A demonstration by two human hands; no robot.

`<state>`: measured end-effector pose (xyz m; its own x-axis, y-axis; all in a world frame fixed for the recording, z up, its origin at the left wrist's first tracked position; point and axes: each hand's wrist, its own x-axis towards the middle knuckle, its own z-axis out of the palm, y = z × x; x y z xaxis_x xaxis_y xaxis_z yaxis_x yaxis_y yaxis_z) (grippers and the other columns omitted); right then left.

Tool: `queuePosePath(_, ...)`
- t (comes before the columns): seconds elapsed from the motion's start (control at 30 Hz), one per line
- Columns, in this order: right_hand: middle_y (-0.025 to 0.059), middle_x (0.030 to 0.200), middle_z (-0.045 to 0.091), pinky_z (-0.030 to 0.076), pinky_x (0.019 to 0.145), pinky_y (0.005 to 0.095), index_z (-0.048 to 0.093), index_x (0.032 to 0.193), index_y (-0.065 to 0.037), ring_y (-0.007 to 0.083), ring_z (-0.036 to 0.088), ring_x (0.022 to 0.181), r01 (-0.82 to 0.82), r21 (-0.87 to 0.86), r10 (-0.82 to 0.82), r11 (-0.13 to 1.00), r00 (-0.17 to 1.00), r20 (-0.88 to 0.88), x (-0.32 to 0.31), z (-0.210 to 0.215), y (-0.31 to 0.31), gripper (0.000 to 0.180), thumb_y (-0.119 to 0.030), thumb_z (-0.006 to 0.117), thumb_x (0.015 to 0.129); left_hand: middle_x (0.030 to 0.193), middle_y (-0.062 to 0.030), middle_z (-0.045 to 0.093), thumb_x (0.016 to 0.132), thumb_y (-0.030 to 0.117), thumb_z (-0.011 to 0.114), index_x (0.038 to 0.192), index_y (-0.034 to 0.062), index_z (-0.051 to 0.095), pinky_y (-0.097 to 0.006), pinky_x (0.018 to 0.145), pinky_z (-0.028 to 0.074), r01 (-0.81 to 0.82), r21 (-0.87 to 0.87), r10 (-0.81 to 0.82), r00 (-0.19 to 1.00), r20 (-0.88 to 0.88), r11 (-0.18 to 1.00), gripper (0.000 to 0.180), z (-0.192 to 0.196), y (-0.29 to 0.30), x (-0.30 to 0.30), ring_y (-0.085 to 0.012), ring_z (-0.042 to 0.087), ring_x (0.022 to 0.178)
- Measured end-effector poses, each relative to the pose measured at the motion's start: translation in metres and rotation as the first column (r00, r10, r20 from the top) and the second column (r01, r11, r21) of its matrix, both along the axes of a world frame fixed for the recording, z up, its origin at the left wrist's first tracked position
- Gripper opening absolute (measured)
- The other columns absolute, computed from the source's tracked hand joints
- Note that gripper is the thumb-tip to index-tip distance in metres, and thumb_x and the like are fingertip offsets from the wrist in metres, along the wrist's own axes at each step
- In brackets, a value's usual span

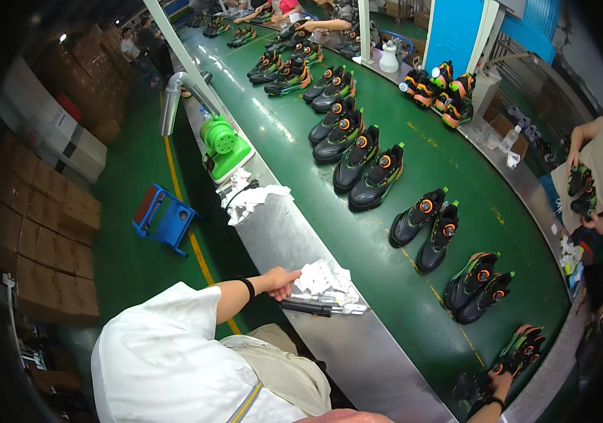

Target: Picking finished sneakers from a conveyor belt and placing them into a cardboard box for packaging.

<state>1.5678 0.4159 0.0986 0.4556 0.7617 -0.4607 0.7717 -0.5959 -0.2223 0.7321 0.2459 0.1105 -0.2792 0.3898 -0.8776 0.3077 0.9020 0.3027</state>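
My left hand (282, 283), a black band on its wrist, reaches over the metal ledge. Its fingers are curled together at the edge of a pile of crumpled white paper (319, 278), pinching it. Just below the hand lies a black-handled tool (307, 307) beside slim metal pieces. At the lower right, my right hand (502, 385) closes on a dark sneaker (472, 386), which is partly in shadow. Beyond it stands another black sneaker with orange and green parts (524, 347). Most of my right forearm is out of view.
Pairs of black sneakers (378, 178) line the green conveyor belt (358, 247). On the ledge sit a green blower (221, 141) with a silver pipe and more paper (252, 200). A blue stool (166, 217) stands on the floor. Across the belt, a co-worker (594, 169) holds sneakers.
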Motion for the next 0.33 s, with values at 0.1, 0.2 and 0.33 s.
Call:
queuePosePath(0.1, 0.0167, 0.084, 0.070, 0.052, 0.073, 0.0399, 0.067, 0.094, 0.006, 0.0255, 0.066, 0.076, -0.084, 0.304, 0.107, 0.949, 0.992, -0.062, -0.002, 0.007, -0.080, 0.041, -0.024, 0.083, 0.070, 0.068, -0.0124, 0.069, 0.090, 0.076, 0.035, 0.077, -0.0022, 0.072, -0.031, 0.045, 0.048, -0.016, -0.007, 0.016, 1.000, 0.013, 1.000, 0.087, 0.000, -0.015, -0.014, -0.0222, 0.068, 0.054)
queuePosePath(0.2, 0.0184, 0.090, 0.070, 0.052, 0.079, 0.0389, 0.066, 0.098, 0.010, 0.0278, 0.066, 0.083, -0.011, 0.398, 0.075, 0.917, 0.987, -0.145, -0.012, 0.000, -0.145, 0.043, -0.022, 0.081, 0.073, 0.069, -0.0118, 0.070, 0.091, 0.075, 0.036, 0.075, -0.0011, 0.071, -0.030, 0.045, 0.048, -0.020, -0.012, 0.020, 1.000, 0.021, 1.000, 0.085, 0.009, -0.023, -0.019, -0.0210, 0.068, 0.055)
queuePosePath(0.33, 0.0357, 0.125, 0.056, 0.040, 0.106, 0.0411, 0.051, 0.128, 0.017, 0.0369, 0.057, 0.119, -0.010, 0.272, 0.011, 0.962, 1.000, -0.002, -0.071, 0.007, -0.183, 0.073, -0.031, 0.077, 0.079, 0.071, -0.0122, 0.071, 0.089, 0.078, 0.037, 0.078, -0.0008, 0.073, -0.031, 0.045, 0.048, -0.048, -0.009, 0.048, 0.998, 0.036, 0.999, 0.087, -0.009, -0.028, -0.031, -0.0221, 0.069, 0.056)
